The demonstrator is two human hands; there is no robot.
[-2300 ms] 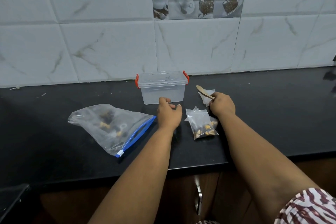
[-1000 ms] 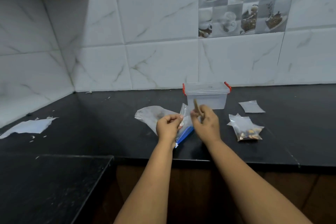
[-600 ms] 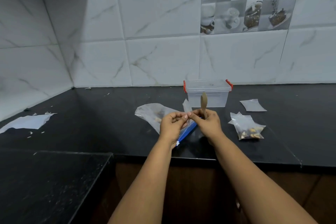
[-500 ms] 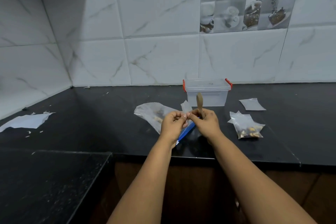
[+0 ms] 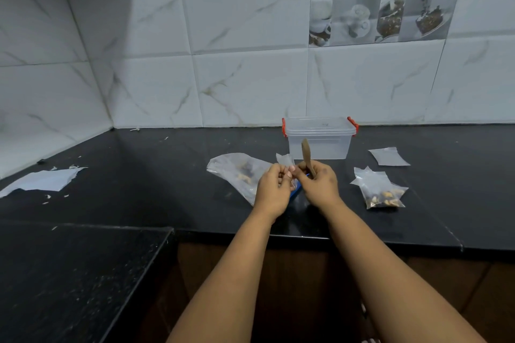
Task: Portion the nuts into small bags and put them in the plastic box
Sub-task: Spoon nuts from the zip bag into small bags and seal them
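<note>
While both hands meet above the bench edge, these points hold:

Left hand: the left hand [image 5: 271, 188] pinches one side of the small empty bag [image 5: 284, 160] near its mouth.

Right hand: the right hand [image 5: 317, 185] grips the wooden spoon [image 5: 306, 154], its bowl pointing up, and its fingertips meet the left ones at the same bag.

Change: about two seconds ago the hands were apart, the left near the plastic box; now they are together on a new small bag, and in the last half second they hardly move.

Meaning: I judge the person is opening this bag for the second portion.

Nuts: most are in the large zip bag [image 5: 239, 172], lying on the bench [image 5: 139, 192] just behind the hands.

Filled bag: one filled small bag [image 5: 380, 189] lies right of the hands, not yet in the box.

Plastic box: the plastic box [image 5: 319, 138] stands behind, lid on.

Spare bag: another flat bag [image 5: 388, 156] lies right of the box.
</note>
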